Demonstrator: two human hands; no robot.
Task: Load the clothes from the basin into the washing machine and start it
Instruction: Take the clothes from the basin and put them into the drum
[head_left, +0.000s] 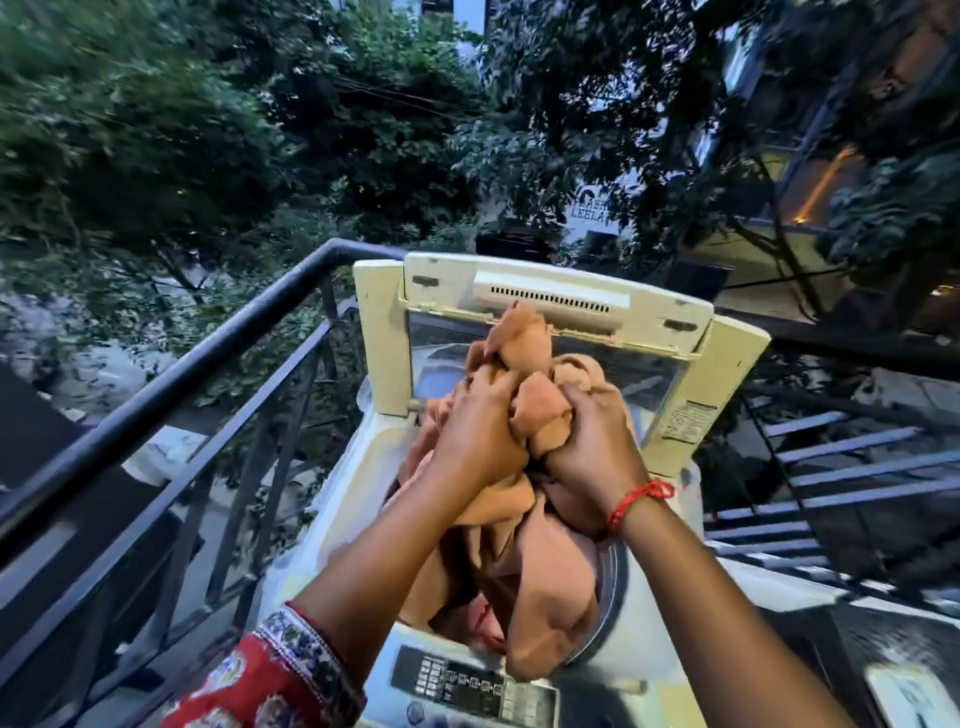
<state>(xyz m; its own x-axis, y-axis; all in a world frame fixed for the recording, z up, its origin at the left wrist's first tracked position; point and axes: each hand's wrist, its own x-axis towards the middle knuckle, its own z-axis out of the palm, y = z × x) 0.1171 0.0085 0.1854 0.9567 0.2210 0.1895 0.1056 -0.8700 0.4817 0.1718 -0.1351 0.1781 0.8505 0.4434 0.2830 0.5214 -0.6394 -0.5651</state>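
Observation:
A white top-loading washing machine (343, 499) stands in front of me with its lid (561, 296) raised upright at the back. A bunched orange-tan cloth (535, 561) hangs over the open drum, its lower end draping onto the front rim. My left hand (480, 436) and my right hand (592, 441) both grip the top of the cloth, side by side above the drum. More pinkish fabric shows down inside the drum. The control panel (478, 686) lies at the machine's near edge. The basin is not in view.
A dark metal balcony railing (171, 379) runs along the left of the machine, close to its side. Trees and a building lie beyond. To the right are grey slats (831, 467) and a white surface (779, 577).

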